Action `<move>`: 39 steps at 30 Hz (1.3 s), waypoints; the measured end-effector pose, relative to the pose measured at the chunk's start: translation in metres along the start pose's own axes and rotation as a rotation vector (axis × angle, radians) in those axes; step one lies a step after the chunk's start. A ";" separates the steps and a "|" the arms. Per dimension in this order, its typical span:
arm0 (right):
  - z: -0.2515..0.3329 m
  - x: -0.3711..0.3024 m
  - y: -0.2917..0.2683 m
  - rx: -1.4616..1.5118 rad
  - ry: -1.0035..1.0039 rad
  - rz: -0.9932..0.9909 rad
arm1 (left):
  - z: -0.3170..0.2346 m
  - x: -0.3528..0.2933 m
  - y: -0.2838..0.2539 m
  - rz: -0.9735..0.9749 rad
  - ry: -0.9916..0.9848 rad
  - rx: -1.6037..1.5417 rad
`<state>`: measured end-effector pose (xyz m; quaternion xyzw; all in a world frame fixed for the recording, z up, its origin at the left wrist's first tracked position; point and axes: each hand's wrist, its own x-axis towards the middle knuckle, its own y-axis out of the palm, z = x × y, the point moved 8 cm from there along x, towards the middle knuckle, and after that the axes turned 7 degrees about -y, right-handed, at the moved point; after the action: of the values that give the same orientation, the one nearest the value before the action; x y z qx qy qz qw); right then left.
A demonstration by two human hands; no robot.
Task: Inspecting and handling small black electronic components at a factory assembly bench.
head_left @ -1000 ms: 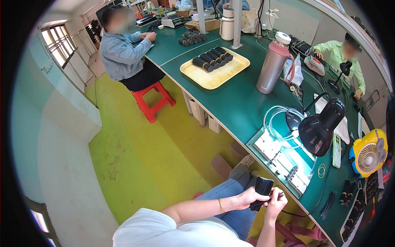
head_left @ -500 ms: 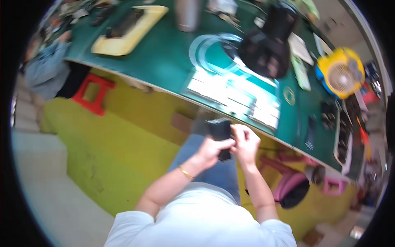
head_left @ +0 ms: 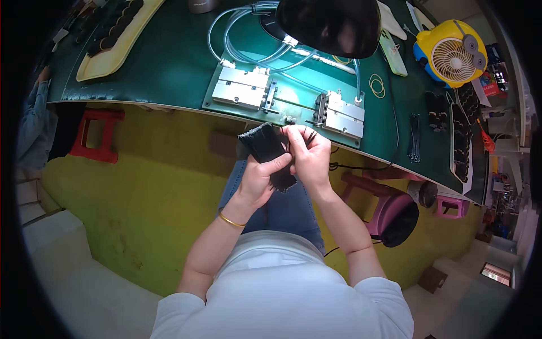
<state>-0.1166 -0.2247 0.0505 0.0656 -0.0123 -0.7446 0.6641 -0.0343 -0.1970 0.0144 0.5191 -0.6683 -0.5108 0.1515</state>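
Note:
Above my lap, my left hand (head_left: 257,176) is wrapped round a thick bundle of short black wires (head_left: 262,146). The bundle leans to the upper left, and its cut ends show at both the top and the bottom. My right hand (head_left: 310,158) is pressed against the bundle's right side. Its thumb and fingers pinch a few thin black wires (head_left: 311,135) that stick out above them. Just beyond my hands, at the bench edge, is a pneumatic fixture with a left metal block (head_left: 240,87) and a right metal block (head_left: 345,117).
A black lamp (head_left: 330,25) hangs over the green bench (head_left: 164,73). Clear air tubes (head_left: 228,42) loop behind the fixture. To the right are a yellow fan (head_left: 454,53), loose black wires (head_left: 415,138) and a tray of black bundles (head_left: 461,150). A pink stool (head_left: 389,209) stands beneath.
The bundle has tilted to the upper left in my left hand. Thin black wires now show in my right fingers. My view has shifted, so the bench lies higher and further left.

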 end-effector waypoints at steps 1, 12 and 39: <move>-0.001 0.000 0.001 0.007 0.003 -0.005 | 0.000 0.000 -0.001 -0.009 -0.007 0.005; -0.004 0.003 0.003 0.058 0.025 -0.065 | -0.010 0.001 0.000 -0.001 -0.008 0.076; 0.008 -0.001 0.008 -0.046 -0.048 -0.022 | -0.012 -0.002 -0.006 -0.051 0.021 0.061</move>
<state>-0.1090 -0.2253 0.0592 0.0325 -0.0102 -0.7533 0.6567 -0.0212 -0.2010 0.0153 0.5459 -0.6684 -0.4884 0.1295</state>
